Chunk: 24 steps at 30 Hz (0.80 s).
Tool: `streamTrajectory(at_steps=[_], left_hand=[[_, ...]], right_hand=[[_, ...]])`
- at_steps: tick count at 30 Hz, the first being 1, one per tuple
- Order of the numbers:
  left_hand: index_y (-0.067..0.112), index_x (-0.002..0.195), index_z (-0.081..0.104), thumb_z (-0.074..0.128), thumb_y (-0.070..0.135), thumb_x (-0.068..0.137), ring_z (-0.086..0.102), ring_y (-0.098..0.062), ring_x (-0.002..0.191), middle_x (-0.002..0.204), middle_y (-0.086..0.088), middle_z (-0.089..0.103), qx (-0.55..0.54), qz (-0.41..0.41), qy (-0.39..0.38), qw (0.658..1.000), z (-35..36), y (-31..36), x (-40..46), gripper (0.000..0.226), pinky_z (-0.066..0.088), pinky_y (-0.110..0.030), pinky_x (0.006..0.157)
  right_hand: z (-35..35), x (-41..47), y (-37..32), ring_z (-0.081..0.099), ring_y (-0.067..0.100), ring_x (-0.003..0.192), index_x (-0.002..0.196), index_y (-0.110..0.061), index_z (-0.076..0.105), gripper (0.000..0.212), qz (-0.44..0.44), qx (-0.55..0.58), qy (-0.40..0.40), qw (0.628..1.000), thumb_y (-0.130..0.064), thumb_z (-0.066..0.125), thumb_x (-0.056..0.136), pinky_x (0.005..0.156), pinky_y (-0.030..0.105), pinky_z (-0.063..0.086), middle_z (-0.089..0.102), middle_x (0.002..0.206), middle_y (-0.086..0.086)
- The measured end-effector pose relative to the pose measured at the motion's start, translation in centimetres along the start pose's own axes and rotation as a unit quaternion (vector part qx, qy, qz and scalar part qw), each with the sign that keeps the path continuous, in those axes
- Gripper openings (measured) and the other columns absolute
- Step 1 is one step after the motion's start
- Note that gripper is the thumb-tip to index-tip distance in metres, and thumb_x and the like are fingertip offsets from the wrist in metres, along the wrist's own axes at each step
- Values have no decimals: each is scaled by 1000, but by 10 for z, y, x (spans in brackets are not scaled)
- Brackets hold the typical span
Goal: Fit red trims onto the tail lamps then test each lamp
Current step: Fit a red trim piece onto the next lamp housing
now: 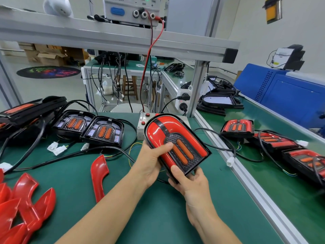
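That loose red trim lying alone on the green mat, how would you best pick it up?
Probably by the long straight leg of the red trim, pinched across its width from above. It lies flat and apart from the cables, and the straight part is narrow enough for fingers to span, while the curved upper end flares wider. Both the left hand and right hand currently hold the tail lamp.

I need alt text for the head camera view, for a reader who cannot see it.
Two bare hands, left hand and right hand, hold a tail lamp with red trims fitted above a green bench. Two untrimmed lamps lie behind to the left, and loose red trims lie near left.
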<state>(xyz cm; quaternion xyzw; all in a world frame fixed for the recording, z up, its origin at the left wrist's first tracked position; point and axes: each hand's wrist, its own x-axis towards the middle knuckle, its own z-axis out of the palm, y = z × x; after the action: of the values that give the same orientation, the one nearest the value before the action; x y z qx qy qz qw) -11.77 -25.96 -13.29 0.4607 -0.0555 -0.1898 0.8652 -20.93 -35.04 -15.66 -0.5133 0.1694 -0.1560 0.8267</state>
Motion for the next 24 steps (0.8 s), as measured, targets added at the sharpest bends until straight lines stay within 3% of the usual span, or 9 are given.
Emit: streamTrajectory(at_steps=[3,6,11,15,17,21,24], left_hand=[[10,124,50,69,-1,76,64,-30,107,116,-13,67,9,1,-7,1000,5,-13,-7,53,51,-47,94],[9,122,53,68,5,78,66,-26,103,112,-11,69,14,3,-14,1000,3,-10,-7,47,54,-42,89],[11,119,54,67,3,80,68,-26,98,107,-8,71,69,15,-24,997,1,-7,-5,42,54,-46,87],[12,122,51,66,3,82,67,-27,100,110,-8,70,88,16,-31,996,0,-6,-5,43,52,-50,91],[13,123,51,65,3,83,66,-28,104,113,-9,69,95,14,-48,994,-1,-4,-3,44,53,-48,90],[10,123,53,65,7,79,65,-27,104,117,-12,67,92,13,-95,991,-5,8,2,45,56,-38,84],[14,121,58,65,17,79,68,-26,97,113,-12,69,83,-31,-142,986,-7,13,5,42,57,-36,76]], right_hand=[[1,1,-5,70,21,101,118,-10,57,51,3,19,-20,1000,-13,76,71,72,27,58,72,110,8],[-3,1,-8,69,20,104,122,-8,53,57,16,41,-59,997,-11,74,69,75,27,58,72,112,8],[-4,1,-4,71,21,98,118,-5,57,37,7,8,-52,999,2,67,83,71,26,58,74,104,9],[-2,3,2,71,19,95,115,-6,58,33,4,-14,-23,1000,4,67,85,71,28,58,74,103,9],[-2,4,0,70,17,100,118,-9,55,36,7,-41,-36,999,-5,69,85,78,31,58,72,110,8],[-21,8,-20,69,17,97,115,-18,63,60,-7,-146,-29,989,-57,67,69,82,33,55,74,105,1],[-40,16,-40,67,14,97,110,-16,66,67,-82,-160,13,984,-68,59,68,84,32,51,74,101,-5]])
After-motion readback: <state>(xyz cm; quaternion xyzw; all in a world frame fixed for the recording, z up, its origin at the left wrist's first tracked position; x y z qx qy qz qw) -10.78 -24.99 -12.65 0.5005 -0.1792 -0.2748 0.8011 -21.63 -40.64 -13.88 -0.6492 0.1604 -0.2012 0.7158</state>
